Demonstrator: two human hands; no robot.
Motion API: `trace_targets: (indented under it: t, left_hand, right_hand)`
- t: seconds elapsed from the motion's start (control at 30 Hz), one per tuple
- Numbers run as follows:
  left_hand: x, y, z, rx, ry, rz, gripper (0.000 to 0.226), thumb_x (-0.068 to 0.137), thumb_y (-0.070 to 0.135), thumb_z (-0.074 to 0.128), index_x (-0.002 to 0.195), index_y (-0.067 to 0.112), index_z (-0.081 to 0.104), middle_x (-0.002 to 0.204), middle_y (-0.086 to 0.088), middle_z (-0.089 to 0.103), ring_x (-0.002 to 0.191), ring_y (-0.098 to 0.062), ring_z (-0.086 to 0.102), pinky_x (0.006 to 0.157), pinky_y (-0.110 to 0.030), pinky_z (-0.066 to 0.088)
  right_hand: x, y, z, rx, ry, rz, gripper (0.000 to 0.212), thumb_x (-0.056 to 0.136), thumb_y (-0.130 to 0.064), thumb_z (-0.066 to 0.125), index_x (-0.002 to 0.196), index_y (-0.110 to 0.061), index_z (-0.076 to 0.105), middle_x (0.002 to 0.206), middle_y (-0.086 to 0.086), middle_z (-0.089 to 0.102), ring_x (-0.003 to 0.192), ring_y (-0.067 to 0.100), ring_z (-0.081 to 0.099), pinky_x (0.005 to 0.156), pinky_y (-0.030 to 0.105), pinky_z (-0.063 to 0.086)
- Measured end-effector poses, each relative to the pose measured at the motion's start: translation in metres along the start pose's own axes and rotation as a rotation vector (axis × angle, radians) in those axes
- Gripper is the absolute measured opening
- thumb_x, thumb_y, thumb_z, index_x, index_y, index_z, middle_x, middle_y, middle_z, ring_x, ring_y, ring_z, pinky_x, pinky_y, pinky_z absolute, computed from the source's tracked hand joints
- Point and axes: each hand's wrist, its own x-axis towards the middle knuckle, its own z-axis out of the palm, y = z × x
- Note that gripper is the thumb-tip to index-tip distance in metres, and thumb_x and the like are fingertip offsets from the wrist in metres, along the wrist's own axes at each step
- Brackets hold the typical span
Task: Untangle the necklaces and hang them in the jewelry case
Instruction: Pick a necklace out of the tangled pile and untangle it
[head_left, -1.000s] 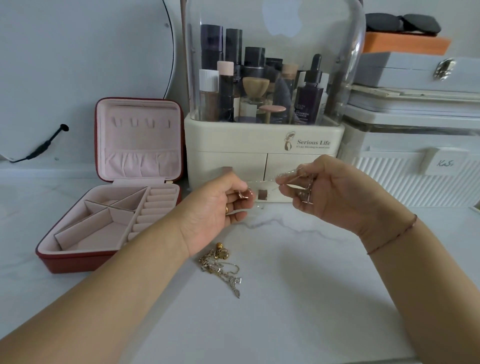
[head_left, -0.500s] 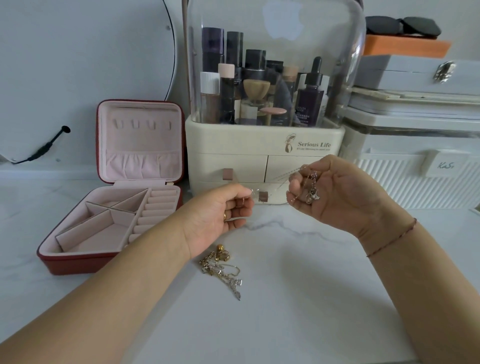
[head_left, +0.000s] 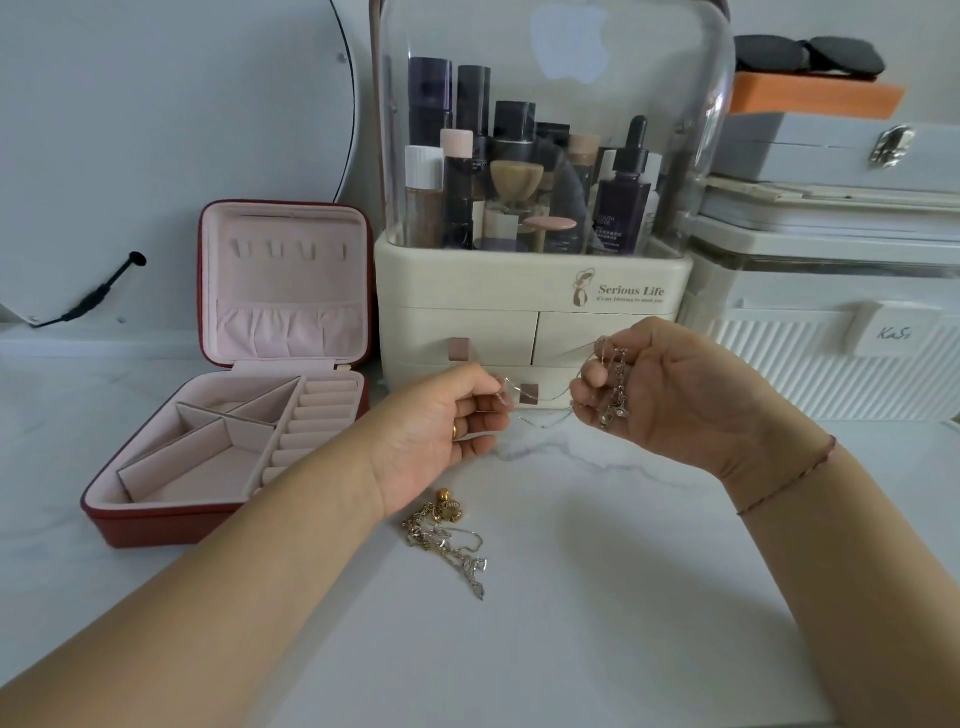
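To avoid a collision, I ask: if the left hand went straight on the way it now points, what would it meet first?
Probably the right hand, which grips the same silver necklace that the left hand pinches. Depth is unclear, so it might pass and reach the cosmetic organizer's drawers.

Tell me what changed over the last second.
The left hand and right hand drew slightly apart, stretching the thin chain between them; the charms now hang lower against the right palm. Nothing was let go: both hands still pinch the chain. The tangled pile and the open jewelry case stayed put.
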Motion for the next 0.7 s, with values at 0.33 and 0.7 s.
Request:
trace_targets:
  t: [0.33,0.7]
  left_hand:
    - [0.0003,0.0068,-0.0049,-0.297,-0.116,0.048,0.005,0.074,0.012,0.054,0.079,0.014,0.055,0.064,-0.002,0.06,0.061,-0.017,0.063,0.067,-0.03,0.055]
    - [-0.0022,0.0028,-0.0004,0.07,-0.007,0.153,0.016,0.091,0.019,0.055,0.075,0.015,0.055,0.045,0.003,0.038,0.045,-0.011,0.037,0.058,-0.027,0.034]
  right_hand:
    - [0.0017,0.0047,0.0031,-0.287,0.113,-0.085,0.009,0.092,-0.009,0.053,0.084,-0.009,0.056,0.075,0.01,0.061,0.051,0.019,0.051,0.061,0.03,0.046]
    - [-0.0051,0.0033,0.0037,-0.511,0.009,-0.082,0.015,0.072,-0.027,0.07,0.076,-0.014,0.065,0.066,-0.002,0.056,0.056,0.008,0.047,0.047,0.017,0.035]
